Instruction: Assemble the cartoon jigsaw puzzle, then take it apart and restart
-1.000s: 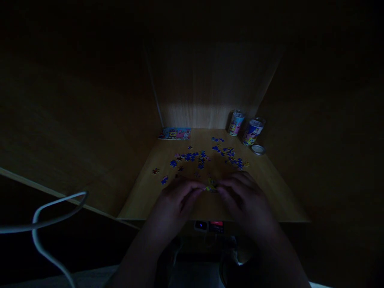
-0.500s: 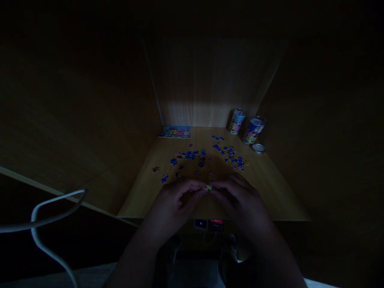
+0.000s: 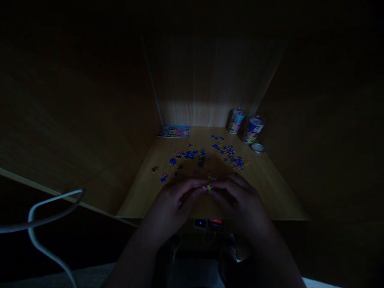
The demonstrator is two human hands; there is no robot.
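Observation:
Both hands meet over the near part of a wooden desk [image 3: 279, 196]. My left hand [image 3: 177, 200] pinches the pinkish side of some small jigsaw puzzle pieces [image 3: 207, 187]. From the other side, the fingertips of my right hand [image 3: 240, 196] close on the yellow-green part. Whether the pieces are locked together I cannot tell. Just beyond my fingers lie loose puzzle pieces [image 3: 192, 154], many of them blue. A second spread of pieces [image 3: 235, 161] lies farther right.
At the back left lies a cartoon picture sheet [image 3: 174, 131]. Two printed cans [image 3: 236, 121] [image 3: 253, 130] stand at the back right, beside a round lid [image 3: 258, 148]. A white cable [image 3: 39, 240] loops at the left. Below the desk edge are two small devices [image 3: 200, 223] [image 3: 216, 225].
The pieces between my fingertips have turned slightly, and more of the pinkish part shows. My hands stay nearly in place; the whole view has shifted a little.

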